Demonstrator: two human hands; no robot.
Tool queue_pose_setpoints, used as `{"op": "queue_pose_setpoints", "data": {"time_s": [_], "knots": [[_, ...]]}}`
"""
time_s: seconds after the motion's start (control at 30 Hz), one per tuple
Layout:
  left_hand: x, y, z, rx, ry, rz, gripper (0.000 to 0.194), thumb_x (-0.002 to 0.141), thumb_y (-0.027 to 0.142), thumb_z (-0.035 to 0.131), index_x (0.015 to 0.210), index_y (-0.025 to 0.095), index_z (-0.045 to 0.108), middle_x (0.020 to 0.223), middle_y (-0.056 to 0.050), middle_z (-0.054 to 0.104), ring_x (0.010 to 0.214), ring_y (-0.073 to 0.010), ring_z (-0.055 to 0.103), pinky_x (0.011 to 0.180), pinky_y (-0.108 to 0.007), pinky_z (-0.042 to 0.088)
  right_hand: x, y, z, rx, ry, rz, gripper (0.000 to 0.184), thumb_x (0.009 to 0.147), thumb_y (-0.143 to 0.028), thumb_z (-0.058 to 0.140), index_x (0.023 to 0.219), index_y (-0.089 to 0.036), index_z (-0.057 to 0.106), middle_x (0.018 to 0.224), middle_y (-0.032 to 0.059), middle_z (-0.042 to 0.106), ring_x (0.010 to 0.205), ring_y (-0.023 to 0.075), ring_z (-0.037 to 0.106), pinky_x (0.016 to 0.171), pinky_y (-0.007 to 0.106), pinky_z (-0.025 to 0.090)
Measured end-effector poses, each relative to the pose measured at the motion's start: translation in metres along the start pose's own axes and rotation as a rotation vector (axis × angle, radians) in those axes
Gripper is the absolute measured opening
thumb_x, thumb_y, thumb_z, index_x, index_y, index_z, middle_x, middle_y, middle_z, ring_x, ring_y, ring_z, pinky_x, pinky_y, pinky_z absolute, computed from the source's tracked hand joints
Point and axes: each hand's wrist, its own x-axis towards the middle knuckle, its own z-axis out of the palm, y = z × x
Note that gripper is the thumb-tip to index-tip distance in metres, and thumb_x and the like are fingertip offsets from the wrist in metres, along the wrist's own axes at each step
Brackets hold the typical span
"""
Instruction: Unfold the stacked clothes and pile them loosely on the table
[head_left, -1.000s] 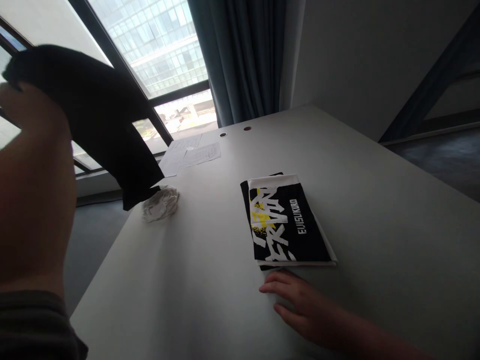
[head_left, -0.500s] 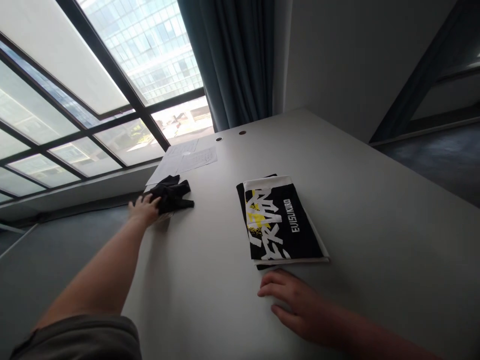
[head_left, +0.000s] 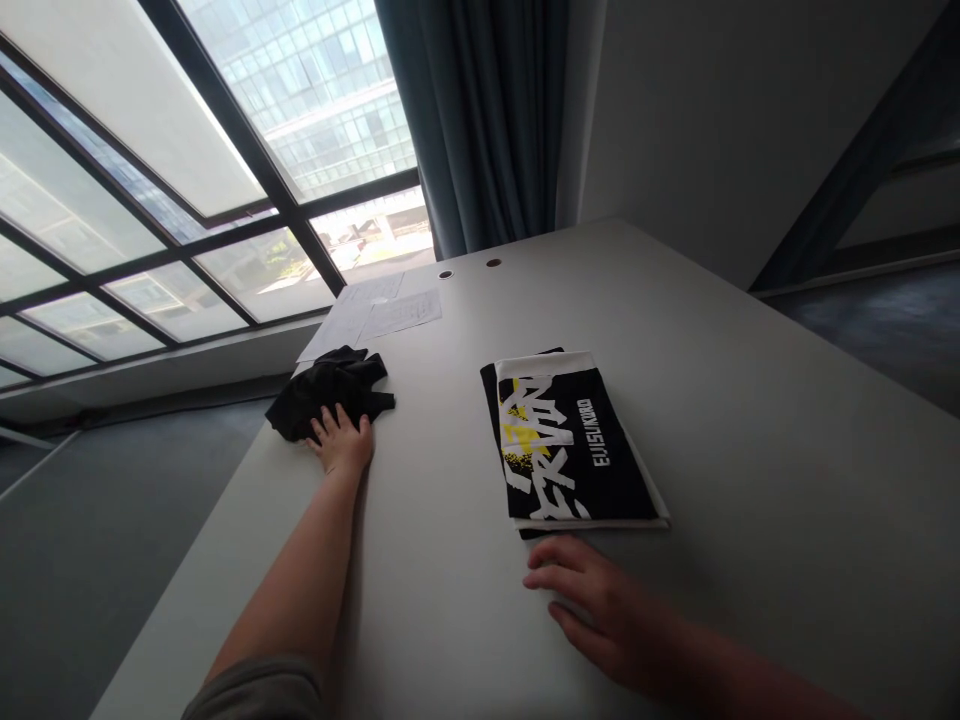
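Observation:
A crumpled black cloth garment lies near the left edge of the white table. My left hand rests at its near side, fingers spread and fingertips touching the fabric. To the right sits a folded stack of black and white clothing, its top piece printed in white and yellow with the letters "EVISUKURO". Just below that stack, my right hand lies on the table with its fingers apart and nothing in them.
Sheets of paper lie at the far left of the table. Two round holes, one a cable hole, are set by the far edge. Windows line the left side, and a blue-grey curtain hangs beyond the table.
My left hand has moved right and slightly nearer, off the garment's left end to its near side. The garment's left part now shows more spread out. My right hand has barely moved.

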Motion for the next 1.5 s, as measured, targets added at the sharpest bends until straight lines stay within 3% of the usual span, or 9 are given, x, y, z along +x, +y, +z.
{"op": "queue_pose_setpoints", "data": {"time_s": [0.13, 0.27, 0.47, 0.67, 0.77, 1.0, 1.13, 1.27, 1.5], "knots": [[-0.042, 0.043, 0.008, -0.095, -0.050, 0.015, 0.078, 0.098, 0.039, 0.048, 0.163, 0.001, 0.028, 0.170, -0.030, 0.023, 0.158, -0.0443, 0.023, 0.126, -0.066, 0.021, 0.002, 0.008, -0.027, -0.264, 0.142, -0.103, 0.041, 0.095, -0.014, 0.056, 0.131, -0.027, 0.071, 0.149, 0.0112, 0.057, 0.150, 0.0309, 0.041, 0.124, 0.052, 0.038], [-0.101, 0.095, 0.002, -0.381, -0.151, 0.356, 0.064, 0.096, 0.036, 0.056, 0.155, 0.015, 0.047, 0.165, -0.024, 0.038, 0.158, -0.0403, 0.028, 0.128, -0.063, 0.023, 0.035, 0.027, -0.073, -0.445, 0.002, -0.046, 0.062, 0.082, -0.016, 0.073, 0.141, -0.034, 0.065, 0.153, 0.0077, 0.056, 0.145, 0.0358, 0.046, 0.123, 0.064, 0.029], [-0.171, 0.144, -0.030, -0.993, -0.250, 0.969, 0.027, 0.103, 0.039, 0.047, 0.116, 0.026, 0.066, 0.118, -0.011, 0.071, 0.114, -0.0231, 0.068, 0.102, -0.041, 0.055, 0.114, 0.049, -0.130, -0.280, -0.306, 0.021, 0.030, 0.080, -0.036, 0.077, 0.108, -0.024, 0.076, 0.115, 0.0062, 0.072, 0.104, 0.0243, 0.066, 0.091, 0.034, 0.052], [-0.177, 0.141, -0.041, -0.827, -0.195, 1.185, 0.039, 0.081, 0.057, 0.077, 0.099, 0.026, 0.063, 0.105, -0.010, 0.072, 0.097, -0.0273, 0.067, 0.089, -0.044, 0.053, 0.137, 0.099, -0.134, -0.070, -0.036, 0.153, 0.027, 0.086, -0.044, 0.066, 0.079, -0.018, 0.061, 0.073, 0.0002, 0.061, 0.068, 0.0152, 0.053, 0.066, 0.028, 0.042], [-0.177, 0.139, -0.032, -0.734, -0.286, 1.098, 0.022, 0.088, 0.045, 0.069, 0.085, 0.026, 0.058, 0.088, -0.006, 0.069, 0.081, -0.0220, 0.064, 0.074, -0.035, 0.048, 0.124, 0.114, -0.134, -0.021, 0.199, 0.148, 0.028, 0.090, -0.047, 0.061, 0.084, -0.019, 0.060, 0.077, 0.0000, 0.061, 0.070, 0.0151, 0.053, 0.068, 0.028, 0.043], [-0.141, 0.139, -0.012, -0.743, -0.389, 0.392, 0.034, 0.098, 0.042, 0.045, 0.068, 0.025, 0.042, 0.060, 0.002, 0.051, 0.062, -0.0171, 0.051, 0.061, -0.030, 0.036, 0.108, 0.139, -0.150, -0.420, 0.874, 0.246, 0.046, 0.102, -0.050, 0.040, 0.063, -0.026, 0.042, 0.066, 0.0052, 0.053, 0.075, 0.0221, 0.052, 0.081, 0.036, 0.045], [-0.121, 0.130, -0.014, -0.443, -0.269, 0.327, 0.027, 0.088, 0.034, 0.060, 0.068, 0.026, 0.045, 0.075, -0.004, 0.059, 0.078, -0.0240, 0.060, 0.071, -0.036, 0.042, 0.108, 0.127, -0.143, -0.457, 0.594, 0.089, 0.056, 0.108, -0.049, 0.032, 0.058, -0.024, 0.044, 0.063, 0.0060, 0.057, 0.076, 0.0223, 0.059, 0.092, 0.041, 0.044], [-0.131, 0.126, -0.017, -0.479, -0.033, 0.562, 0.012, 0.082, 0.019, 0.066, 0.088, 0.026, 0.057, 0.111, -0.012, 0.063, 0.106, -0.0295, 0.062, 0.094, -0.044, 0.050, 0.113, 0.111, -0.132, -0.518, 0.379, -0.061, 0.039, 0.107, -0.044, 0.045, 0.100, -0.020, 0.075, 0.119, 0.0122, 0.074, 0.121, 0.0278, 0.061, 0.111, 0.047, 0.037], [-0.157, 0.134, -0.017, -0.684, -0.293, 0.986, 0.054, 0.080, 0.011, 0.063, 0.132, 0.023, 0.059, 0.134, -0.011, 0.063, 0.124, -0.0266, 0.061, 0.109, -0.043, 0.050, 0.123, 0.102, -0.119, -0.702, 0.165, 0.131, 0.051, 0.092, -0.047, 0.072, 0.135, -0.019, 0.068, 0.134, 0.0170, 0.061, 0.125, 0.0354, 0.058, 0.107, 0.048, 0.045]]}}
